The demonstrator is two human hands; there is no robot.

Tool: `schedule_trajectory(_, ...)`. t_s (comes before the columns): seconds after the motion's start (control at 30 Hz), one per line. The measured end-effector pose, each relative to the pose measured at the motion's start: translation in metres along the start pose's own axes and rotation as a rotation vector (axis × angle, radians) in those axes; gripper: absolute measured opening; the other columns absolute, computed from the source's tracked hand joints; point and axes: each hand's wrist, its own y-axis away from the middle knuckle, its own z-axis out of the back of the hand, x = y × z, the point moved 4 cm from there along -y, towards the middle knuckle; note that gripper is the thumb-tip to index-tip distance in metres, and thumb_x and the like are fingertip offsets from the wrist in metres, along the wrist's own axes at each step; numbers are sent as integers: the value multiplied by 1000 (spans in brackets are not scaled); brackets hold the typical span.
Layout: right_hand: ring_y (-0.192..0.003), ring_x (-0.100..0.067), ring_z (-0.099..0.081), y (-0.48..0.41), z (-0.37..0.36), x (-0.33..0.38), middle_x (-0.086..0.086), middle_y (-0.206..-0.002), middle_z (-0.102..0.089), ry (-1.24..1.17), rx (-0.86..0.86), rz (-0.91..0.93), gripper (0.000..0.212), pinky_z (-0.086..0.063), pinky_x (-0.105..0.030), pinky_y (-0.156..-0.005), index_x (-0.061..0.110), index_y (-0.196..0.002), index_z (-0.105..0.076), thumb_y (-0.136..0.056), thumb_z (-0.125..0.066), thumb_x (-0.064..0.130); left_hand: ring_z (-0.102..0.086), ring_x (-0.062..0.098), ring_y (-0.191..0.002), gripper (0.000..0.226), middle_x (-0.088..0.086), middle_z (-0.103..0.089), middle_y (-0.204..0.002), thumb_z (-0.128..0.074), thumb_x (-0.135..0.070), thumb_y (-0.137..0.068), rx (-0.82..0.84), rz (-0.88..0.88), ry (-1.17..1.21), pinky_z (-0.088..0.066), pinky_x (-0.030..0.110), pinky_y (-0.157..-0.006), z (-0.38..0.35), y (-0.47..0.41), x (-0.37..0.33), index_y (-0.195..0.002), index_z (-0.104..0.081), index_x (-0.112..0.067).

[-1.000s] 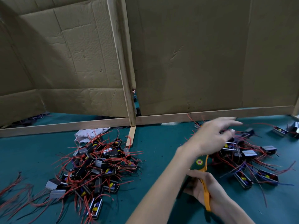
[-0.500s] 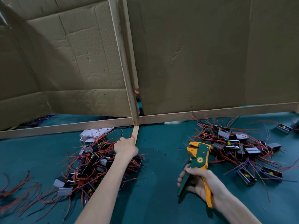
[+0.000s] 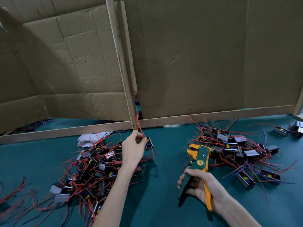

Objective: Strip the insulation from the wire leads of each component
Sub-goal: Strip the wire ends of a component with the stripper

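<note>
the component (image 3: 149, 145) hangs just above the table (image 3: 164, 207) at the right edge of the left pile (image 3: 98, 169). my left hand (image 3: 133, 149) pinches its red lead (image 3: 140, 126) between thumb and fingers. my right hand (image 3: 201, 189) is wrapped round the wire stripper (image 3: 199, 158), handles spread, apart from the lead. the risk i judge likeliest is the thin lead slipping from the pinch, or loose leads snagging the pile. the stripper's round sticker (image 3: 200, 162) is too small to read.

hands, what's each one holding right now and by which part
The left hand pinches a small black component by one red wire, close to its body. The right hand grips the wire stripper by its two handles.
</note>
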Motion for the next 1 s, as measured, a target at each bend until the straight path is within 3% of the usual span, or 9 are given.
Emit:
schedule_trajectory(0.1,-73,-38,-64,0,-1,-1,-23,-79,-61,19,4,10,26,-56,-48,-70,-3,-94,-57,-72,-66,7,-60,12,-70,15,-7,-64,-73,-70,-22,-84,4,24,67,-37,20,-68,-13,17,2,-72,-63,-16)
schedule_trajectory(0.3,-72,-37,-64,2,-3,1,-24,-78,-61,24,6,23,24,-57,-48,-67,-5,-91,-58,-71,-65,7,-62,26,-78,27,3,-65,-75,-64,-33,-85,62,106,-258,-44,29,-69,-38,42,21,-65,-53,-19)
schedule_trajectory(0.4,-71,-38,-64,2,-2,2,-24,-78,-61,-6,-1,29,23,-57,-47,-65,-4,-91,-58,-72,-65,6,-54,14,-86,12,-7,-59,-84,-60,-17,-84,176,-116,-144,-40,22,-75,-48,46,12,-81,-50,-23)
schedule_trajectory(0.5,-71,-38,-64,1,-1,1,-24,-78,-61,-21,-2,24,24,-57,-46,-65,-5,-91,-58,-71,-66,5,-46,4,-100,29,-15,-53,-98,-53,-3,-79,402,-266,-52,-33,8,-86,-59,54,8,-94,-50,-28)
schedule_trajectory(0.57,-71,-38,-64,0,0,1,-25,-78,-61,-19,-1,21,22,-57,-47,-65,-5,-88,-60,-70,-67,6,-48,5,-101,24,-12,-58,-100,-55,-4,-81,494,-334,-120,-33,8,-88,-65,54,11,-94,-57,-24)
schedule_trajectory(0.67,-71,-38,-64,0,0,0,-25,-78,-62,-19,4,15,19,-57,-47,-65,-5,-83,-63,-68,-68,6,-57,7,-92,9,-6,-67,-94,-62,-10,-87,510,-371,-163,-42,19,-85,-65,50,14,-92,-64,-17)
schedule_trajectory(0.8,-74,-39,-65,-1,1,-2,-25,-80,-61,5,26,1,25,-56,-48,-69,-4,-89,-61,-68,-73,1,-58,-6,-70,17,-14,-65,-74,-69,-9,-84,445,-295,-23,-43,13,-68,-58,48,18,-78,-58,-21)
schedule_trajectory(1.0,-74,-40,-64,3,-3,-3,-26,-82,-61,104,108,-45,34,-55,-48,-71,-2,-89,-62,-62,-79,9,-61,-4,-80,14,-15,-67,-82,-68,-14,-87,360,-282,116,-44,11,-77,-52,47,13,-83,-63,-26)
